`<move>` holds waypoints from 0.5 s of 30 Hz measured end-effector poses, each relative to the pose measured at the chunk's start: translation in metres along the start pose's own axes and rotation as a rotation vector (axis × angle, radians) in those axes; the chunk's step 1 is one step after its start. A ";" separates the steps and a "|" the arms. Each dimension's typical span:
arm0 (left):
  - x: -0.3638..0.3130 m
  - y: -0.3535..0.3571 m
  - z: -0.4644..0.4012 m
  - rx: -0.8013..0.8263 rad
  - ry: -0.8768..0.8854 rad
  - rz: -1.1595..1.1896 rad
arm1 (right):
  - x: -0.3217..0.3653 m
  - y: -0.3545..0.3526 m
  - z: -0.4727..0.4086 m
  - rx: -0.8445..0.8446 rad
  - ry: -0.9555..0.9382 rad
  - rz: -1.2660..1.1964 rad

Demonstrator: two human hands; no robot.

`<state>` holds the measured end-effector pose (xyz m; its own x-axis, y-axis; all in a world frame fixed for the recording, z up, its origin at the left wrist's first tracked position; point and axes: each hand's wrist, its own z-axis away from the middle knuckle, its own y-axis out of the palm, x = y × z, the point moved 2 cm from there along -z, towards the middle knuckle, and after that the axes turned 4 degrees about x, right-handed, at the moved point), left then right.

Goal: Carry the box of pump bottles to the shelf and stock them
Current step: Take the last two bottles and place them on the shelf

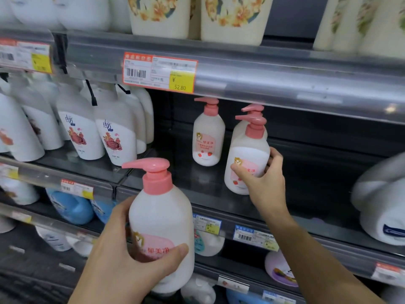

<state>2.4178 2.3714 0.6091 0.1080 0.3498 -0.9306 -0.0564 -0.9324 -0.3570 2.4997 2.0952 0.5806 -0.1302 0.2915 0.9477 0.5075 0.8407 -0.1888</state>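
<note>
Now the right hand (266, 183) is gripping a white plastic pump bottle with a pink pump (247, 159), seating it on the dark metal shelf (317, 194) before its twin. The left hand (131, 255) is clasping another matching bottle (161, 220) out front, apparently queued next.

up top in front of me sit cream floral tubs (161, 17). an orange price tag (159, 72) with a barcode and a yellow patch reading 52.80 hangs on the rail below them. another orange tag (25, 55) is at far left. white bottles with red flower labels (116, 132) fill the left bay, leaning. lower left are blue bottles (73, 207). blue tags (254, 236) line the lower rail. a blurred white jug (382, 205) sits at right.
</note>
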 end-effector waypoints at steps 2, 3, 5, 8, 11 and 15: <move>0.000 0.002 0.000 0.002 0.018 -0.010 | -0.001 0.001 0.000 0.000 -0.011 0.011; 0.000 0.003 0.001 0.004 0.021 -0.010 | -0.001 0.001 0.001 0.002 -0.011 0.013; 0.000 0.005 0.001 0.012 0.024 -0.002 | -0.001 0.000 0.003 0.027 0.004 0.015; 0.001 0.008 0.002 0.012 0.052 0.001 | -0.006 -0.011 0.022 0.086 0.074 0.130; 0.000 0.009 -0.003 0.018 0.083 0.022 | -0.020 -0.035 0.044 0.158 0.155 0.551; -0.006 0.010 -0.015 0.000 0.125 0.017 | -0.034 -0.059 0.063 0.299 0.073 1.098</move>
<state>2.4315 2.3584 0.6127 0.2297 0.3203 -0.9190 -0.0594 -0.9379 -0.3417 2.4209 2.0643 0.5429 0.3142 0.9176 0.2436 0.0921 0.2259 -0.9698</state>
